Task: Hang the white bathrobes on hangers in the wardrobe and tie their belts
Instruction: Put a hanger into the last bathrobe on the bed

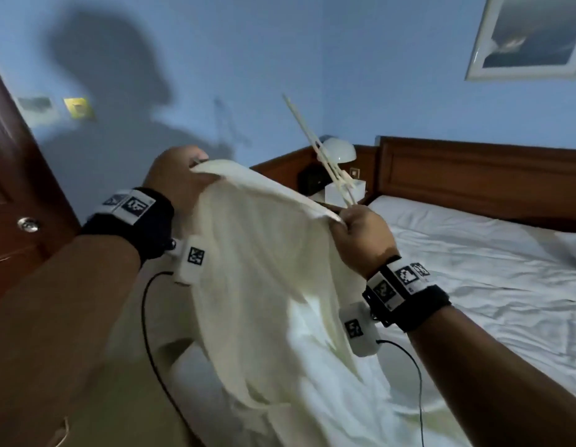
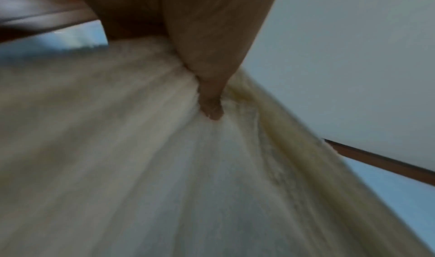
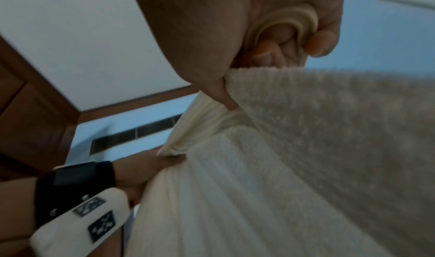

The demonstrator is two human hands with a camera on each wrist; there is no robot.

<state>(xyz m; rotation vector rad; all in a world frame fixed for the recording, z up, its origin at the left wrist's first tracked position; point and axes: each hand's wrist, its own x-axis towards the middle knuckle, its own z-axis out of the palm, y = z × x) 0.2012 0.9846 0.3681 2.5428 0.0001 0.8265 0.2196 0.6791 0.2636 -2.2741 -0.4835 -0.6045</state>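
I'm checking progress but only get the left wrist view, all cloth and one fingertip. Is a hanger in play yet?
Observer: Yes. The right hand grips a pale hanger together with the bathrobe at its top edge.
Operator: Is it inside the robe yet?
Observer: No. In the head view it sticks up bare above the cloth.
Operator: Where's the rest of the robe?
Observer: It hangs between the left hand and the right, trailing onto the bed.

Bed [image 1: 473, 269] with rumpled white sheets and wooden headboard [image 1: 473, 175], right. White dome lamp [image 1: 340, 150] on the far bedside table. Framed picture [image 1: 531, 33], upper right wall. Wooden door [image 1: 19, 188], left.
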